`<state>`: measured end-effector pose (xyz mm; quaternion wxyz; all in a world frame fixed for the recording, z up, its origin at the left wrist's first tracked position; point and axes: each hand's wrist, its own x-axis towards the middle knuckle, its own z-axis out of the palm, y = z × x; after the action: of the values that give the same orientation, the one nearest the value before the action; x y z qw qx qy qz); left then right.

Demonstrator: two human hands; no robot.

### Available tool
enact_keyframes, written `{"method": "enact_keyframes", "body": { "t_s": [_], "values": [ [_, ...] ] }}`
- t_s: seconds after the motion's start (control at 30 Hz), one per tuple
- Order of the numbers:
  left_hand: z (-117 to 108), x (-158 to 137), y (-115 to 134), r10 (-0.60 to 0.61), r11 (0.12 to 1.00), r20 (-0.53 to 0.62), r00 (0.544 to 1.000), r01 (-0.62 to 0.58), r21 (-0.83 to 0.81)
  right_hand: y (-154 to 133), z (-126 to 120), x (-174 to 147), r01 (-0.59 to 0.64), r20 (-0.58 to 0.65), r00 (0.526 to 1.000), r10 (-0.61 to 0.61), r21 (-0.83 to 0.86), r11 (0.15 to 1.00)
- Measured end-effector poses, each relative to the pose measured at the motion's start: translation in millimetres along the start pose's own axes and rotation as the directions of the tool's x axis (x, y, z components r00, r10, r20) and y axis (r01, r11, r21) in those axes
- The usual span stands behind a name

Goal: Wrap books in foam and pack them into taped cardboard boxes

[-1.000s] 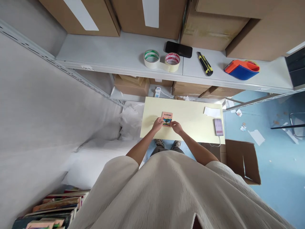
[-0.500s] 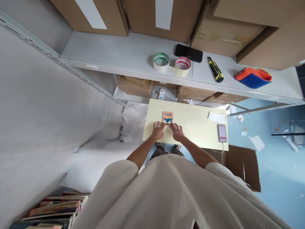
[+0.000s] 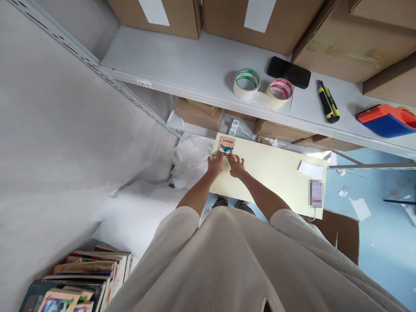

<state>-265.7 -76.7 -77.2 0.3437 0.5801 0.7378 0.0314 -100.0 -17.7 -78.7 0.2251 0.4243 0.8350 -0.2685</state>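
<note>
A small pink book (image 3: pixel 226 143) with a colourful picture of a tree on its cover lies flat near the far left corner of the pale yellow table (image 3: pixel 266 173). My left hand (image 3: pixel 215 164) touches the book's near left corner with its fingertips. At the near right corner, my right hand (image 3: pixel 237 166) rests its index fingertip, its other fingers spread over the tabletop. Neither hand is wrapped round the book; both have their fingers stretched out. The lower edge of the cover is partly hidden by fingertips.
Above the table's far side, a grey shelf (image 3: pixel 195 65) holds two tape rolls (image 3: pixel 247 84), a black phone (image 3: pixel 289 72), a yellow-black utility knife (image 3: pixel 328 102) and an orange-blue tape dispenser (image 3: pixel 386 121). A white paper (image 3: pixel 310 169) lies at right. Stacked books (image 3: pixel 87 273) stand lower left.
The book has slid away from me and to the left, towards the table's far left corner, with both hands following at its near edge. My view has shifted too.
</note>
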Motion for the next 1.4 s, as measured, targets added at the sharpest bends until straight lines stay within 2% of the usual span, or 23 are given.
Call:
{"method": "enact_keyframes", "body": {
  "t_s": [0.27,0.43,0.6,0.73,0.8,0.87,0.93,1.03,1.1,1.2,1.3,1.37,1.4],
  "values": [
    [2,16,-1,-0.042,0.998,-0.056,0.998,0.039,-0.045,-8,-7,24,0.009,0.017,1.0,-0.01,0.021,1.0],
    [2,15,-2,-0.049,0.997,-0.049,0.998,0.046,-0.065,-4,-14,17,0.032,0.009,0.999,-0.032,0.001,0.999],
    [-1,10,1,-0.062,0.997,-0.039,0.997,0.06,-0.048,27,-23,-23,0.043,-0.002,0.999,-0.043,0.048,0.998],
    [-5,1,3,-0.042,0.999,-0.04,0.998,0.044,0.031,69,-21,-68,-0.061,0.075,0.996,0.051,0.138,0.988],
    [-9,-6,2,-0.025,0.996,-0.046,0.999,0.029,0.085,92,-21,-92,-0.114,0.074,0.992,0.101,0.201,0.973],
    [-11,-16,0,-0.011,0.989,-0.039,0.999,0.017,0.145,117,-24,-115,-0.135,-0.017,0.989,0.144,0.257,0.957],
    [-12,-26,1,0.026,0.98,-0.026,0.999,-0.021,0.199,143,-35,-137,-0.127,-0.162,0.969,0.185,0.314,0.941],
    [-9,-38,13,0.073,0.966,0.01,0.997,-0.073,0.248,186,-62,-170,-0.07,-0.388,0.891,0.236,0.397,0.915],
    [-4,-43,32,0.111,0.956,0.01,0.994,-0.11,0.272,215,-86,-192,-0.017,-0.531,0.807,0.256,0.414,0.91],
    [2,-44,74,0.159,0.95,-0.009,0.987,-0.151,0.274,258,-125,-223,0.026,-0.705,0.661,0.257,0.364,0.931],
    [3,-40,123,0.212,0.954,-0.041,0.976,-0.197,0.225,296,-167,-248,-0.013,-0.841,0.49,0.23,0.256,0.967],
    [2,-39,154,0.252,0.952,-0.075,0.965,-0.233,0.197,319,-198,-260,-0.085,-0.882,0.412,0.228,0.212,0.974],
    [2,-39,168,0.272,0.95,-0.093,0.958,-0.252,0.185,329,-214,-264,-0.114,-0.892,0.392,0.225,0.196,0.974]
  ]
}}
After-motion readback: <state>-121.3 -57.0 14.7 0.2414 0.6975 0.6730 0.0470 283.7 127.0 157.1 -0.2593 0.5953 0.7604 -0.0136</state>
